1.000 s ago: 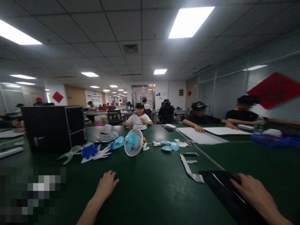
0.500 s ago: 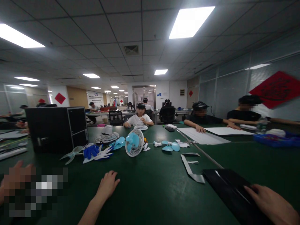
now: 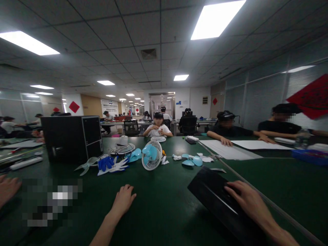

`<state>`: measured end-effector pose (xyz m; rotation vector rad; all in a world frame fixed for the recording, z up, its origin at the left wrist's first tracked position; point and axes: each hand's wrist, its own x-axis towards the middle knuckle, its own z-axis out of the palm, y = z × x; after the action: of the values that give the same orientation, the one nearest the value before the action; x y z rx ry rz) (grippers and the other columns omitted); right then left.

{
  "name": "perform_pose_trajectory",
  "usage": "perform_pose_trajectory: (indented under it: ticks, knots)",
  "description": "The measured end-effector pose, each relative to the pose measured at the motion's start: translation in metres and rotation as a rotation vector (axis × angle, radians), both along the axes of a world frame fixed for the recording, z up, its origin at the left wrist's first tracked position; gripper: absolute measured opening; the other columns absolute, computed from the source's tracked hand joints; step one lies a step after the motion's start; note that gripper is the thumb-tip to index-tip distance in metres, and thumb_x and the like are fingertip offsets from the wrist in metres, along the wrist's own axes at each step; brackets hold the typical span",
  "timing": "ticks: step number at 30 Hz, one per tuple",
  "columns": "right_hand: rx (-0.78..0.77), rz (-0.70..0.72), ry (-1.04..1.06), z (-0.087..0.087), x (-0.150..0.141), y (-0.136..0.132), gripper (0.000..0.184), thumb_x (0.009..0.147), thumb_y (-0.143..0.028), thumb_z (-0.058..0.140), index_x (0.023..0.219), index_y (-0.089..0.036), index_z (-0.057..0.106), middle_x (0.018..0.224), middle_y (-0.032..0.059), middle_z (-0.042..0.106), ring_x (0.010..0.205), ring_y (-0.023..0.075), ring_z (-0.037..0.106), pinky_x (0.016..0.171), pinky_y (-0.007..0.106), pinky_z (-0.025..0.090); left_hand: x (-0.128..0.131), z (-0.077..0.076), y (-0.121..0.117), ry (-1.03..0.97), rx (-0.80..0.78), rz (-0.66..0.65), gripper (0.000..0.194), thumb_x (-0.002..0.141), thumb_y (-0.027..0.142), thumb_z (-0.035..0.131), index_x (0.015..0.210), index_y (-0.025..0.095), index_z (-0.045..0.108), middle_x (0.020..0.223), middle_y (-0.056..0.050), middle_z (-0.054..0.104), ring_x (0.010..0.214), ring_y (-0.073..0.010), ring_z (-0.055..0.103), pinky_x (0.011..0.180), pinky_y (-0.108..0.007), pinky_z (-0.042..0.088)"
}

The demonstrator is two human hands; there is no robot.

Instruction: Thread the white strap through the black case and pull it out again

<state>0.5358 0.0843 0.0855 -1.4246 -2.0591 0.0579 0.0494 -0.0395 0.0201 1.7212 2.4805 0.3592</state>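
My right hand [image 3: 244, 200] grips the upper right edge of a glossy black flat panel [image 3: 217, 201], with thumb on the near side. The panel is tilted up off the table; its lower end runs toward the bottom of the view. My left hand [image 3: 124, 199] lies on the green tabletop [image 3: 164, 212], holding nothing, fingers loosely apart. Beyond it are a small white fan with light blue blades [image 3: 151, 155] and white gloves with blue patches [image 3: 111, 165]. Past the panel's top edge a silver strip [image 3: 218, 170] shows in part.
A black computer tower [image 3: 71, 140] stands at left. Loose blue fan blades [image 3: 191, 160] and white paper sheets [image 3: 230, 149] lie farther back. Another person's hand [image 3: 9, 188] is at the left edge, near a blurred-out patch. People sit across the table, and a blue tray [image 3: 310, 157] is at right.
My right hand has raised and tilted the black panel and brought it leftward, over most of the silver strips. The left hand stays on the table. The neighbour's hand has drawn back left.
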Motion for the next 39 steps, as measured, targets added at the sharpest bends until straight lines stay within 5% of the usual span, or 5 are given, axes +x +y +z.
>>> perform_pose_trajectory:
  ticks: [9,20,25,30,39]
  knots:
    - [-0.108,0.479,-0.131,-0.004,-0.133,-0.006,0.027,0.089,-0.037,0.05,0.093,-0.02,0.071,0.094,0.0075,0.066,0.093,0.0231,0.057,0.082,0.032,0.043,0.0,-0.001,0.0,-0.003,0.017,0.0,0.051,0.088,0.039,0.047,0.134,0.017,0.049,0.144,-0.012,0.045,0.13,-0.0286,0.042,0.103,-0.044,0.039]
    - [-0.165,0.613,-0.205,-0.036,-0.198,-0.013,0.022,0.086,-0.029,0.057,0.1,-0.02,0.072,0.099,0.0069,0.066,0.097,0.0222,0.057,0.084,0.03,0.044,0.02,0.007,0.0,-0.111,0.113,-0.151,0.06,0.087,0.054,0.04,0.135,0.018,0.048,0.144,-0.008,0.045,0.132,-0.0236,0.041,0.11,-0.037,0.034]
    - [-0.171,0.643,-0.107,-0.032,-0.198,-0.017,0.028,0.084,-0.026,0.059,0.109,-0.022,0.069,0.108,0.0065,0.065,0.103,0.0218,0.058,0.091,0.03,0.044,0.035,0.013,0.0,-0.214,0.095,-0.263,0.074,0.081,0.06,0.048,0.142,0.018,0.041,0.152,-0.007,0.036,0.14,-0.0234,0.031,0.116,-0.035,0.025]
    - [-0.231,0.55,-0.062,-0.024,-0.158,-0.015,0.051,0.073,-0.028,0.07,0.122,-0.018,0.062,0.12,0.0102,0.061,0.112,0.0258,0.054,0.099,0.035,0.041,0.052,0.027,0.007,-0.24,-0.001,-0.297,0.094,0.068,0.059,0.063,0.146,0.017,0.033,0.155,-0.008,0.03,0.142,-0.0263,0.026,0.118,-0.036,0.021]
    - [-0.36,0.543,-0.015,-0.031,-0.124,-0.014,0.062,0.067,-0.033,0.075,0.125,-0.018,0.06,0.126,0.0101,0.06,0.115,0.0262,0.054,0.102,0.036,0.039,0.058,0.031,0.025,-0.274,-0.027,-0.425,0.093,0.057,0.061,0.072,0.137,0.018,0.048,0.138,-0.009,0.049,0.124,-0.0273,0.046,0.107,-0.032,0.037]
